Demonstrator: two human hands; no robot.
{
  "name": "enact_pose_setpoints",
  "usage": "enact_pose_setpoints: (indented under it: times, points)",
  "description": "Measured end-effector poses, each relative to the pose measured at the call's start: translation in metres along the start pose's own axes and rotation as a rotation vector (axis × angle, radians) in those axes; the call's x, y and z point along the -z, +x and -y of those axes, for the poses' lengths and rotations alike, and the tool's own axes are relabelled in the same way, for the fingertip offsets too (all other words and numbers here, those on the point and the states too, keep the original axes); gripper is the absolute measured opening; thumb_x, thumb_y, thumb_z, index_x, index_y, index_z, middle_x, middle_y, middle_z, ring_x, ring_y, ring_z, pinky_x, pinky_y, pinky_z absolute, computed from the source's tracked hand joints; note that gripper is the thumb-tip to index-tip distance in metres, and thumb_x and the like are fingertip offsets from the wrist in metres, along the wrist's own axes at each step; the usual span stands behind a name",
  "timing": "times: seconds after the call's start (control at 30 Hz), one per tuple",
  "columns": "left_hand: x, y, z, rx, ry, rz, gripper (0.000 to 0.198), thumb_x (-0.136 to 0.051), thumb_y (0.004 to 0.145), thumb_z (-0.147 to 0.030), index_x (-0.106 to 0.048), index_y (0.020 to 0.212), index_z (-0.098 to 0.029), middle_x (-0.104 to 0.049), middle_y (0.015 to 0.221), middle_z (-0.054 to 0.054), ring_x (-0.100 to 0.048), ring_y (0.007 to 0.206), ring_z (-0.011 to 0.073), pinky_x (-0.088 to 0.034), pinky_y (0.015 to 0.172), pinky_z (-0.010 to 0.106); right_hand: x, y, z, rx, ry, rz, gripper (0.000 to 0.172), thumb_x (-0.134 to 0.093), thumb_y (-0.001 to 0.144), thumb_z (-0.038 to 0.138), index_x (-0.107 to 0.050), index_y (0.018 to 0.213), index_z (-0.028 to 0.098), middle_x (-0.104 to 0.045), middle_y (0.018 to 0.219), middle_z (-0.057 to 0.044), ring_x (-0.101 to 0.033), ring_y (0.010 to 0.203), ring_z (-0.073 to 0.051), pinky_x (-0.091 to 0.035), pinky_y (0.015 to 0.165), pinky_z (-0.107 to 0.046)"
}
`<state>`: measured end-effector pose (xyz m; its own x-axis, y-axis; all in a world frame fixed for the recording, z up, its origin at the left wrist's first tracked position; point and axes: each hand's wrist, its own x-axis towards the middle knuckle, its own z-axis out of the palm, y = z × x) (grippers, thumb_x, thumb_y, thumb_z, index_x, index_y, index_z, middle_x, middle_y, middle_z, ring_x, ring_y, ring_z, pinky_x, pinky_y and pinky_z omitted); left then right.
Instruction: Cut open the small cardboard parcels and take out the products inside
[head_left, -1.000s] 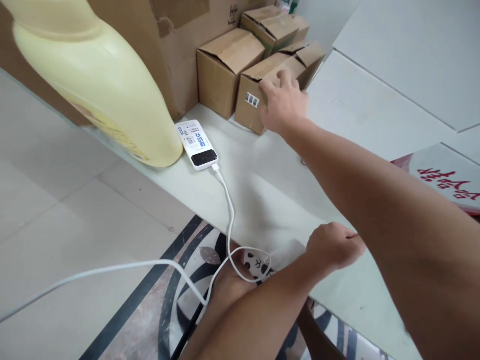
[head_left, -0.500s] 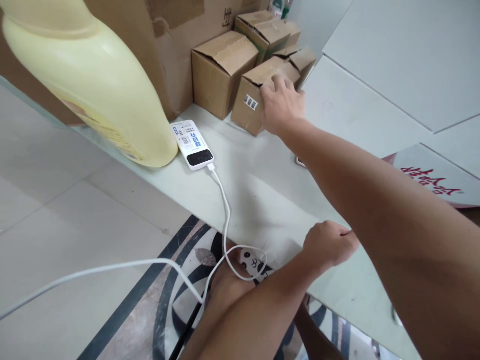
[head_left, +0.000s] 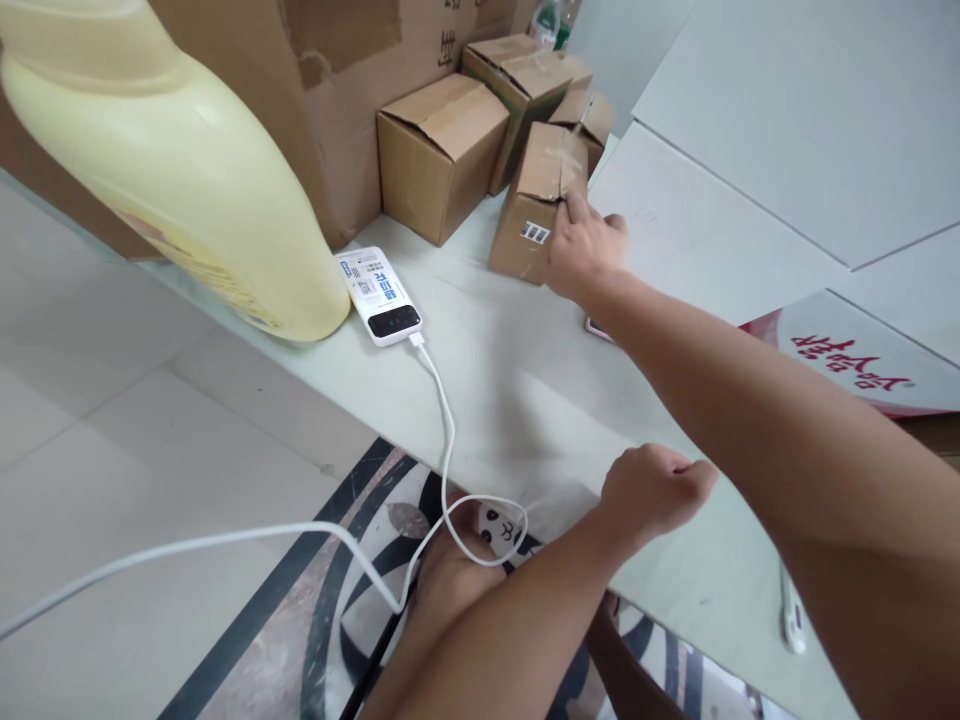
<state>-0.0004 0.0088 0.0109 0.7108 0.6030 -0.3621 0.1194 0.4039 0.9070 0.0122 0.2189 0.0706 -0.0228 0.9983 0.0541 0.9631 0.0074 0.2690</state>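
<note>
Clamps the right hand [head_left: 589,248] on the near right corner of a box [head_left: 517,238], with fingers [head_left: 576,210] bent at the top edge. Has that box toward the far part of the table [head_left: 495,370], apart from a second box [head_left: 415,178] to its left. Curls the left hand [head_left: 654,490] into a fist close to the right forearm [head_left: 705,380], too hidden to say whether empty. Has a power bank [head_left: 379,290] beside a bottle [head_left: 217,200], with a cable [head_left: 450,420] plugged in.

Small carton [head_left: 526,212], partly hidden behind right hand [head_left: 589,250]
</note>
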Motion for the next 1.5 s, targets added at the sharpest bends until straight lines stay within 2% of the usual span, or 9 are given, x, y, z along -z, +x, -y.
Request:
enact_pose_setpoints:
  times: [0.17, 0.33, 0.57, 0.73, 0.97, 1.1, 1.23, 1.37, 1.5]
  points:
    - [0.003, 0.001, -0.001, -0.012, 0.041, 0.015, 0.043, -0.049, 0.085, -0.035, -0.023, 0.053, -0.022, -0.023, 0.052, -0.002, -0.025, 0.056, 0.014, -0.021, 0.056, 0.034, -0.005, -0.063, -0.029, 0.135, -0.025, -0.073, 0.068, -0.04, 0.097, 0.025, -0.03, 0.159, -0.001, -0.027, 0.169, -0.027, -0.039, 0.152, -0.032, -0.033, 0.12, -0.051]
    - [0.006, 0.005, 0.0, -0.024, 0.212, 0.037, 0.037, -0.046, 0.089, -0.044, -0.049, 0.059, -0.022, -0.055, 0.064, 0.002, -0.055, 0.077, 0.0185, -0.038, 0.07, 0.03, -0.032, -0.167, -0.102, 0.153, -0.007, -0.321, 0.065, -0.043, 0.099, 0.042, -0.037, 0.156, 0.013, -0.04, 0.164, -0.025, -0.053, 0.143, -0.034, -0.039, 0.116, -0.056]
    - [-0.021, 0.004, 0.012, -0.048, 0.825, 0.881, 0.019, -0.06, 0.085, -0.038, -0.068, 0.082, -0.021, -0.078, 0.115, 0.008, -0.072, 0.105, 0.0246, -0.053, 0.079, 0.03, -0.09, -0.358, -0.212, 0.018, 0.001, -0.414, 0.067, -0.046, 0.093, 0.05, -0.031, 0.159, 0.048, -0.056, 0.155, -0.014, -0.068, 0.125, -0.037, -0.057, 0.09, -0.058]
    - [-0.042, 0.012, 0.027, 0.015, 1.009, 0.787, 0.037, -0.051, 0.087, -0.037, -0.076, 0.108, -0.019, -0.074, 0.129, 0.017, -0.072, 0.113, 0.0324, -0.054, 0.078, 0.037, -0.105, -0.48, -0.213, -0.521, 0.222, -0.301, 0.067, -0.045, 0.089, 0.066, -0.031, 0.154, 0.063, -0.042, 0.163, -0.013, -0.047, 0.148, -0.031, -0.056, 0.087, -0.056]
    - [-0.063, 0.028, 0.034, 0.037, 1.112, 0.667, 0.046, -0.046, 0.092, -0.039, -0.077, 0.112, -0.012, -0.079, 0.113, 0.019, -0.073, 0.097, 0.0303, -0.051, 0.076, 0.035, -0.129, -0.525, -0.214, -0.721, 0.548, -0.401, 0.09, -0.061, 0.083, 0.063, -0.027, 0.159, 0.028, -0.053, 0.154, -0.022, -0.055, 0.143, -0.038, -0.047, 0.114, -0.067]
    - [-0.072, 0.032, 0.035, 0.03, 1.146, 0.609, 0.036, -0.052, 0.088, -0.032, -0.079, 0.098, -0.01, -0.079, 0.097, 0.017, -0.069, 0.084, 0.0247, -0.044, 0.069, 0.031, -0.117, -0.546, -0.168, -0.778, 0.665, -0.471, 0.039, -0.055, 0.092, 0.049, -0.056, 0.129, 0.037, -0.068, 0.128, -0.015, -0.067, 0.128, -0.032, -0.056, 0.106, -0.057]
    - [-0.079, 0.032, 0.035, 0.061, 1.138, 0.569, 0.03, -0.052, 0.087, -0.031, -0.073, 0.075, -0.012, -0.064, 0.065, 0.007, -0.055, 0.065, 0.0181, -0.036, 0.062, 0.031, -0.119, -0.573, -0.041, -0.554, 0.962, -0.103, 0.017, -0.048, 0.096, 0.037, -0.064, 0.09, 0.034, -0.074, 0.088, -0.005, -0.076, 0.085, -0.022, -0.064, 0.074, -0.036]
    - [-0.087, 0.028, 0.034, 0.111, 1.085, 0.399, 0.031, -0.054, 0.083, -0.023, -0.048, 0.053, -0.019, -0.037, 0.054, -0.002, -0.037, 0.057, 0.0121, -0.026, 0.06, 0.031, -0.13, -0.579, 0.073, 0.238, 1.282, 0.465, 0.013, -0.055, 0.096, 0.032, -0.067, 0.098, 0.026, -0.078, 0.096, -0.002, -0.074, 0.092, -0.018, -0.058, 0.085, -0.03]
    - [-0.094, 0.022, 0.039, 0.087, 1.035, 0.257, 0.036, -0.051, 0.081, -0.017, -0.029, 0.052, -0.02, -0.025, 0.056, -0.004, -0.023, 0.058, 0.0085, -0.017, 0.063, 0.032, -0.13, -0.572, 0.091, 0.544, 1.148, 0.606, 0.02, -0.056, 0.1, 0.04, -0.068, 0.105, 0.024, -0.078, 0.109, 0.0, -0.073, 0.101, -0.017, -0.053, 0.085, -0.031]
